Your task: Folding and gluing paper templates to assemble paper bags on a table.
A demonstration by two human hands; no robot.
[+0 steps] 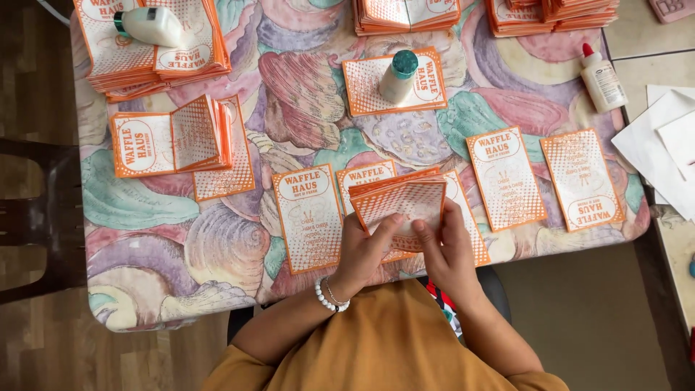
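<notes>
Both hands low centre frame: left hand (pixel 364 246) and right hand (pixel 447 250) pinching folded orange bag (pixel 399 203), long axis sideways, sitting just above fingers on table (pixel 145 239), glue bottle (pixel 397 76) further up.

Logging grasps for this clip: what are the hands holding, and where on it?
Both hands, left hand and right hand, hold a folded orange-and-white paper sleeve by its near, lower edge, over the table.

bright, even daylight | soft shadows | sharp focus | no glare
</notes>
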